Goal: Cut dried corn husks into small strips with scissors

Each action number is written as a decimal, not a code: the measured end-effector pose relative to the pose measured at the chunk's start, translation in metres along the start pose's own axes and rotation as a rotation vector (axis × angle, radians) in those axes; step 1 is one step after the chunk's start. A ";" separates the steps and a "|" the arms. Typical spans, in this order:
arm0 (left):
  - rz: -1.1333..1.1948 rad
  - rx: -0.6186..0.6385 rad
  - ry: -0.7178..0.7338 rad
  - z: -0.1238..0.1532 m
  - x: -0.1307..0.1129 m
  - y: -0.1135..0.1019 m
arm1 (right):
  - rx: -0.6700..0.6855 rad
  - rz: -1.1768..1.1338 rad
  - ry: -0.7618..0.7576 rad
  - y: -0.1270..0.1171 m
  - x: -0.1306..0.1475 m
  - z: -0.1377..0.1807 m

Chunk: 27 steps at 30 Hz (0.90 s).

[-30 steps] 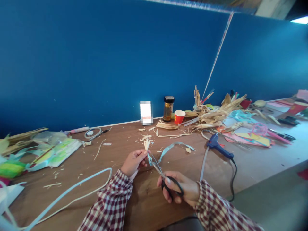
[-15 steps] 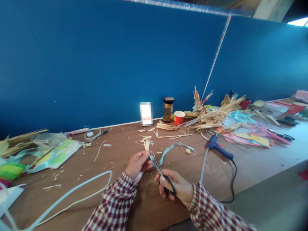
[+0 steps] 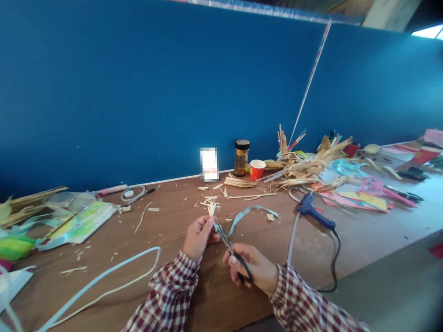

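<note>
While the left hand (image 3: 199,237) pinches a pale fibre bundle (image 3: 212,210), scissors (image 3: 225,240) point toward it from the right

Nearest, two checked sleeves (image 3: 173,283) reach over the wooden table (image 3: 214,304), their gathered cuffs probably keeping loose cloth off the work. The right hand (image 3: 255,266) grips the scissors, thumb and fingers about the black handles, as working the blades demands; these lie nearly together, slanting far and left. Whether the tips touch anything is too small to tell.

Just beyond, the left hand grasps the pale fibre bundle between thumb and fingers, its frayed end fanned toward the far side, with a bit of pale-blue ribbon (image 3: 217,228) beside the fingertips. That pinch seems meant to steady it and leave room for the blades.

On the near left, a pale cord (image 3: 104,275) loops well apart from both hands. A loose ribbon curl (image 3: 247,211) lies to the right of the bundle; farther right rests a blue glue gun (image 3: 313,211), perhaps kept within the right hand's reach.

Farther off, a red paper cup (image 3: 256,171) and a dark-lidded jar (image 3: 241,159) stand upright near the blue partition (image 3: 155,92), likely pushed back to spare working room. Dried husks (image 3: 306,166) heap to their right.
</note>
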<state>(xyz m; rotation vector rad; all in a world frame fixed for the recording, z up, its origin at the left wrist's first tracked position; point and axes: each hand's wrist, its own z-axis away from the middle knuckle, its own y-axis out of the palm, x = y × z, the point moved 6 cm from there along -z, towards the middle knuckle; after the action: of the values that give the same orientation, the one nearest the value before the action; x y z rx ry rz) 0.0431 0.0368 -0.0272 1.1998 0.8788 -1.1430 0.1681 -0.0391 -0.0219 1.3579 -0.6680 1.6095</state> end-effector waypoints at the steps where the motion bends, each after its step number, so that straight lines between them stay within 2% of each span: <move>1: -0.019 0.006 0.023 -0.001 0.000 0.000 | -0.005 -0.005 0.001 0.000 0.001 0.001; 9: -0.157 0.009 0.125 -0.002 -0.002 0.003 | -0.072 -0.101 -0.036 0.001 -0.003 0.005; 17: -0.113 0.024 0.066 0.006 0.008 0.015 | -0.126 -0.082 -0.073 0.006 -0.011 0.000; 27: -0.176 0.025 0.091 0.008 0.013 0.020 | -0.179 -0.077 -0.041 0.004 -0.007 -0.003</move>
<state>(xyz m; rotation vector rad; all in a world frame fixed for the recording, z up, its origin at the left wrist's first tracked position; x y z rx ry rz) 0.0644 0.0258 -0.0330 1.2213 1.0591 -1.2511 0.1628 -0.0403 -0.0285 1.2728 -0.7574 1.4287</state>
